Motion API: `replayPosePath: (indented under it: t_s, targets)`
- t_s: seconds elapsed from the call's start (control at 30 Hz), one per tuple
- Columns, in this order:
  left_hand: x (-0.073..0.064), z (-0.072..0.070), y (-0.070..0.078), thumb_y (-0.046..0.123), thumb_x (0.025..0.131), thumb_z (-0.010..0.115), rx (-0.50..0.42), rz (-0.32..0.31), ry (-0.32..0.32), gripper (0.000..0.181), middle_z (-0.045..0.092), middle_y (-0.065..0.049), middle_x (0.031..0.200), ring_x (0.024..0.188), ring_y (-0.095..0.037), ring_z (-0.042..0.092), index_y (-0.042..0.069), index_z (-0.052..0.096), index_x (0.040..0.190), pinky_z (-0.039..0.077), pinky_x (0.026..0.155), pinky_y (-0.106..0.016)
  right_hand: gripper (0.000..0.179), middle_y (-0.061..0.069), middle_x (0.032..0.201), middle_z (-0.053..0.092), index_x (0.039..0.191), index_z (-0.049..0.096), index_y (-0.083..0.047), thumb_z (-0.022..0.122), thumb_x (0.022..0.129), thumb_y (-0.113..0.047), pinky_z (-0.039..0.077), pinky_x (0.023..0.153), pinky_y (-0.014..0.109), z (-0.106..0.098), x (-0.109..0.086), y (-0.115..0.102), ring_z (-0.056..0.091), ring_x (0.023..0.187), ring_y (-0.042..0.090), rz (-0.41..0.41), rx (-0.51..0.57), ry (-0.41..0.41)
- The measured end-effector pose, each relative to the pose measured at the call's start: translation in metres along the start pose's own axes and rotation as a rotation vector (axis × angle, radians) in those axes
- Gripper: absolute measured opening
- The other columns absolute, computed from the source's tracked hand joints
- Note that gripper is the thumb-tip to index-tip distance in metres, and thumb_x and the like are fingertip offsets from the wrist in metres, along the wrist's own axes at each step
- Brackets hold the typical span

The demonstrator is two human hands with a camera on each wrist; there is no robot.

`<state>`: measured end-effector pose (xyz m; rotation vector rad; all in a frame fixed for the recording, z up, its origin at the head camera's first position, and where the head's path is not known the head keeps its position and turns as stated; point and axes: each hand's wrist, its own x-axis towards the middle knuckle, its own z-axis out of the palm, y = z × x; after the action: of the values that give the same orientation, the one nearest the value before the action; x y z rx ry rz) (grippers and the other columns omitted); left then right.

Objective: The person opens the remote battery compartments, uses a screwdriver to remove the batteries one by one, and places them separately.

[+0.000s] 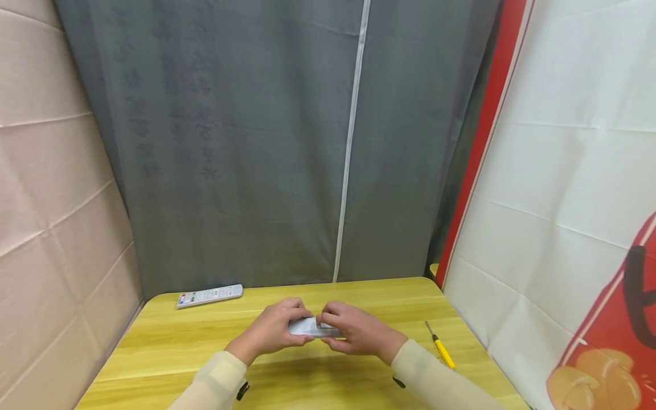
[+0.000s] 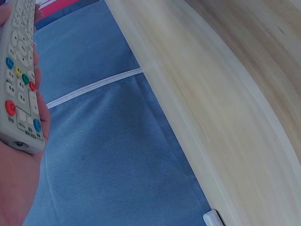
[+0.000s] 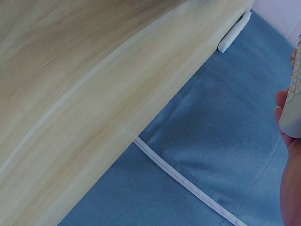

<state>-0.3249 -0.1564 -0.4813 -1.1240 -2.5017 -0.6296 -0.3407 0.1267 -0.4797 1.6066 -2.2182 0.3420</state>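
Observation:
A light grey remote control (image 1: pixel 303 327) is held between both hands above the table. My left hand (image 1: pixel 274 327) grips one end, thumb on the near edge and fingers over the far side. At the other end, my right hand (image 1: pixel 359 329) holds it with bent fingers, which hide much of that end. In the left wrist view the button face of the remote (image 2: pixel 19 89) shows, with red, blue, yellow and green keys. The right wrist view catches only a pale rounded end of the remote (image 3: pixel 292 110) against the fingers.
On the wooden table (image 1: pixel 169 347), a second remote control (image 1: pixel 210 295) lies at the back left edge. A yellow-handled screwdriver (image 1: pixel 443 352) lies to the right. Behind the table hangs a grey curtain (image 1: pixel 246 171), with fabric walls at both sides.

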Motion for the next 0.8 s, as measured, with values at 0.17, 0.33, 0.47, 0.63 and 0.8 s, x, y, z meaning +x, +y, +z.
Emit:
replayPosePath:
  t_s: [0.17,0.33,0.47,0.63,0.8]
  targets:
    - [-0.0003,0.001,-0.002,0.041,0.091,0.092,0.01,-0.008,-0.003,0.033,0.061,0.016,0.105,0.091,-0.003,0.056,0.026,0.081,0.117,0.051,0.074,-0.022,0.027,-0.003,0.123,0.06,0.136,0.063,-0.022,0.065,0.112,-0.034,0.053,0.086,0.019,0.001,0.0002,-0.0011,0.059,0.099,0.007,0.027,0.011,-0.003]
    - [-0.0009,0.0012,-0.0033,0.041,0.091,0.092,0.01,-0.014,-0.007,0.033,0.06,0.015,0.104,0.09,-0.003,0.056,0.025,0.081,0.117,0.05,0.073,-0.021,0.026,-0.005,0.121,0.057,0.135,0.064,-0.023,0.067,0.11,-0.028,0.05,0.082,0.018,0.0016,0.0013,-0.0023,0.055,0.093,0.005,0.06,0.016,-0.012]
    - [-0.0007,-0.0005,-0.0017,0.041,0.091,0.092,0.005,-0.017,-0.01,0.032,0.06,0.015,0.104,0.089,-0.003,0.055,0.025,0.081,0.117,0.05,0.073,-0.021,0.026,-0.006,0.116,0.056,0.135,0.065,-0.023,0.068,0.109,-0.024,0.048,0.079,0.018,0.0013,0.0026,-0.0034,0.052,0.089,0.005,0.068,-0.002,-0.007]
    - [-0.0009,0.0004,-0.0036,0.041,0.091,0.092,-0.006,-0.017,-0.011,0.032,0.06,0.016,0.104,0.091,-0.003,0.056,0.025,0.081,0.117,0.051,0.075,-0.022,0.024,-0.006,0.111,0.057,0.132,0.067,-0.022,0.066,0.108,-0.021,0.047,0.078,0.021,0.0023,0.0037,-0.0031,0.051,0.088,0.007,0.023,-0.05,0.052]
    - [-0.001,0.0032,-0.0058,0.043,0.092,0.091,0.005,-0.008,-0.006,0.032,0.061,0.016,0.105,0.092,-0.003,0.056,0.026,0.081,0.117,0.051,0.076,-0.023,0.02,-0.007,0.108,0.057,0.129,0.069,-0.021,0.066,0.109,-0.019,0.049,0.081,0.024,0.003,0.0047,-0.0019,0.053,0.09,0.008,-0.027,-0.094,0.108]
